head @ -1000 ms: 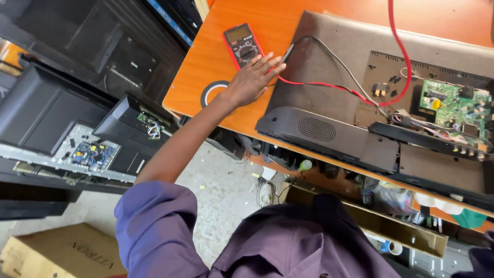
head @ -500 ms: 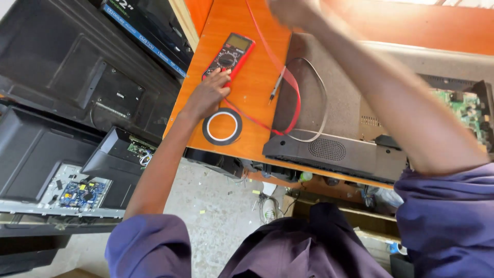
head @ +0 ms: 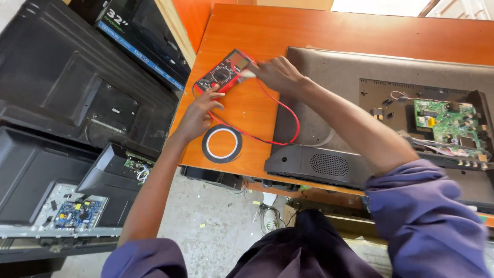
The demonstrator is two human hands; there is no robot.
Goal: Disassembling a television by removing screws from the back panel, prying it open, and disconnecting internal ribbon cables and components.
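A red and black multimeter (head: 225, 73) lies on the orange table (head: 309, 31) near its left edge. My left hand (head: 198, 116) reaches up from below, fingers spread, with the fingertips touching the meter's near edge. My right hand (head: 278, 74) comes in from the right, and its fingers meet at a small pale blurred piece against the meter's right side. A red lead wire (head: 294, 123) runs from the meter in a loop over the table and the back of a flat television (head: 329, 98).
A black and white tape roll (head: 222, 144) lies just below my left hand. The television's open back shows a green circuit board (head: 450, 122) at the right. Several other television shells (head: 62, 92) and a bare board (head: 77, 213) are stacked on the floor to the left.
My right hand has come down from the table's far edge to the meter's right side. My left hand has stayed at the meter's near edge. The view has shifted left.
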